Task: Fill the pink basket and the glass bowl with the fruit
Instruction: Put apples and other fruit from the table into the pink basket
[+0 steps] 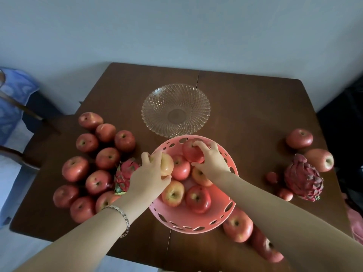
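So my left hand (151, 173) was wrapped around a yellowish apple (166, 163) at the basket's (188, 226) left rim, and my right hand (211, 158) was cupped over a red apple (191, 154) at the basket's far side. Apples felt like they'd be firm, weighty and a bit slick, so a full palm grip around the widest part seemed best. The bowl (175, 109), just past the basket, had no fruit in it and looked breakable, so gentle drops there. Dragon fruit (303, 178), right of the basket, looked softer.
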A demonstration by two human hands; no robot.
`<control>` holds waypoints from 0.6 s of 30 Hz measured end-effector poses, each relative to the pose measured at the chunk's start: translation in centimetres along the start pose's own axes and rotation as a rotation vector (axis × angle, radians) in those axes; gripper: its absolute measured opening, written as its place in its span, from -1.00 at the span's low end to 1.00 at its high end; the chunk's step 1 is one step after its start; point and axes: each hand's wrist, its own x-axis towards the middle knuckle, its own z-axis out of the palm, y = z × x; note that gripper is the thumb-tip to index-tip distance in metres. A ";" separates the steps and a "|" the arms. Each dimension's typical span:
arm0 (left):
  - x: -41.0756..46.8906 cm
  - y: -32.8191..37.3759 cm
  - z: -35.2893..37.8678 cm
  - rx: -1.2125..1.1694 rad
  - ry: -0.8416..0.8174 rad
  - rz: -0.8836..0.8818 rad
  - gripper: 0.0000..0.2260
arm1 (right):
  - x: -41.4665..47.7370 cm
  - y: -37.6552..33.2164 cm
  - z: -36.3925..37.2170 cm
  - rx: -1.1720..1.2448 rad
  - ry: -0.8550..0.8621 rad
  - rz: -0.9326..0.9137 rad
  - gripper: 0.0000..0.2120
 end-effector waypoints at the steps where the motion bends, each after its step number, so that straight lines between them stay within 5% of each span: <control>1: 0.0 -0.1 0.0 0.013 -0.009 -0.008 -0.35 | -0.1 0.1 0.2 0.002 0.003 -0.003 -0.42; 9: -0.7 0.0 0.8 0.163 -0.010 0.002 -0.29 | -0.8 0.0 -0.3 -0.112 -0.019 -0.024 -0.35; 13: -0.3 0.7 1.0 0.246 -0.016 -0.004 -0.30 | -3.3 2.2 -3.7 -0.058 0.230 -0.109 -0.50; 15: -0.1 1.0 1.0 0.265 -0.007 -0.018 -0.31 | -4.2 5.2 -6.0 -0.179 0.334 0.015 -0.57; 18: 0.0 1.2 1.2 0.240 0.004 -0.031 -0.33 | -5.7 10.0 -9.1 -0.342 0.225 0.482 -0.54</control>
